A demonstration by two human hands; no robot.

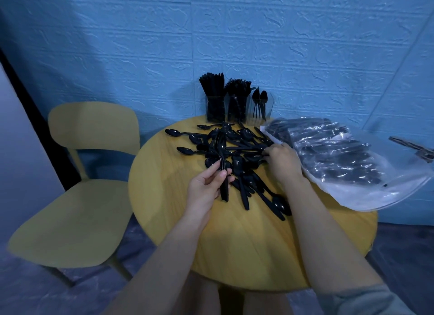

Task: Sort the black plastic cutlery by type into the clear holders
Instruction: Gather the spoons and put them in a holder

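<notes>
Head view. Three holders at the desk's far edge: two packed with cutlery, the right one holding only a few spoons. A pile of mostly spoons lies unsorted mid-desk. Left hand grips a bundle of pieces; right hand pinches into the pile. A bag holds more. Sorting seems well advanced, not finished.
</notes>
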